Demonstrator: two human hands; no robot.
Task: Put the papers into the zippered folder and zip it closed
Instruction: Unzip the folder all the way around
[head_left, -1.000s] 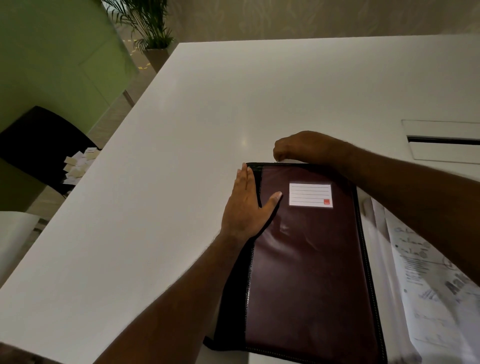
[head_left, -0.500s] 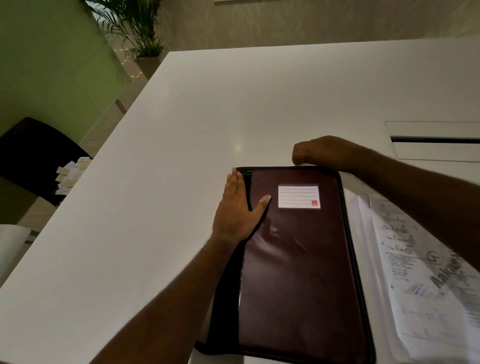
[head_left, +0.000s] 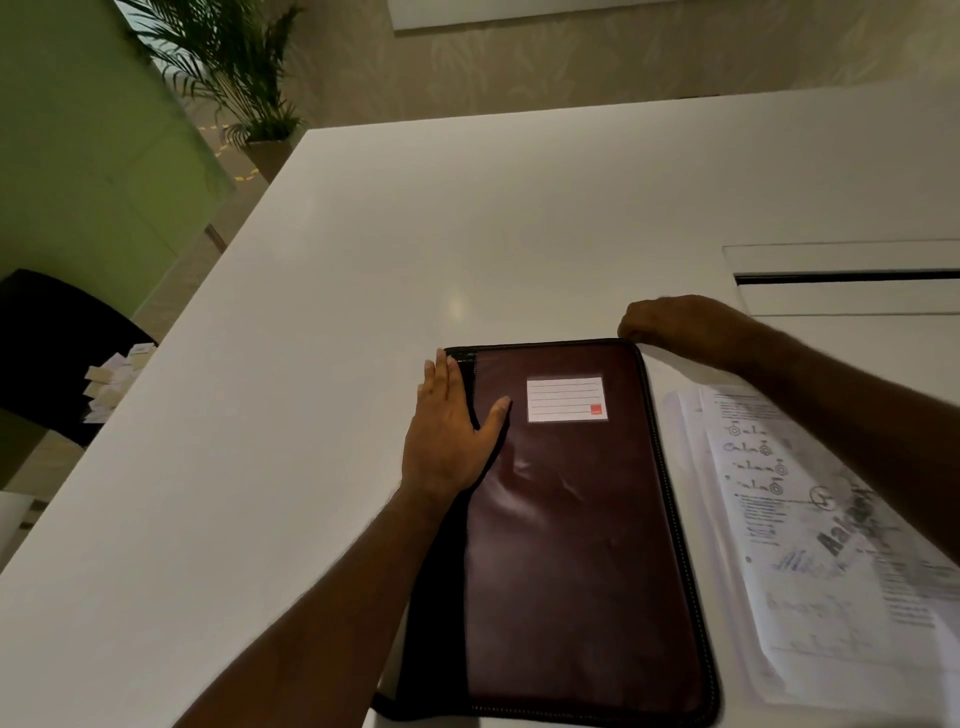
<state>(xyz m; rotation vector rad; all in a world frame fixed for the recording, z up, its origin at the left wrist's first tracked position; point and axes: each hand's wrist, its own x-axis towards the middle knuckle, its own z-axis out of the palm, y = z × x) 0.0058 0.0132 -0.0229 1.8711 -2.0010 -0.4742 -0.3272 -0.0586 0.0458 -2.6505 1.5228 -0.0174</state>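
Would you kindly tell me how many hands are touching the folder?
2. The left hand lies flat on the folder near its left edge; the right hand is curled at its far right corner.

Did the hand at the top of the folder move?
Yes. The right hand slid rightward along the top edge of the zippered folder, from above the white label to the far right corner.
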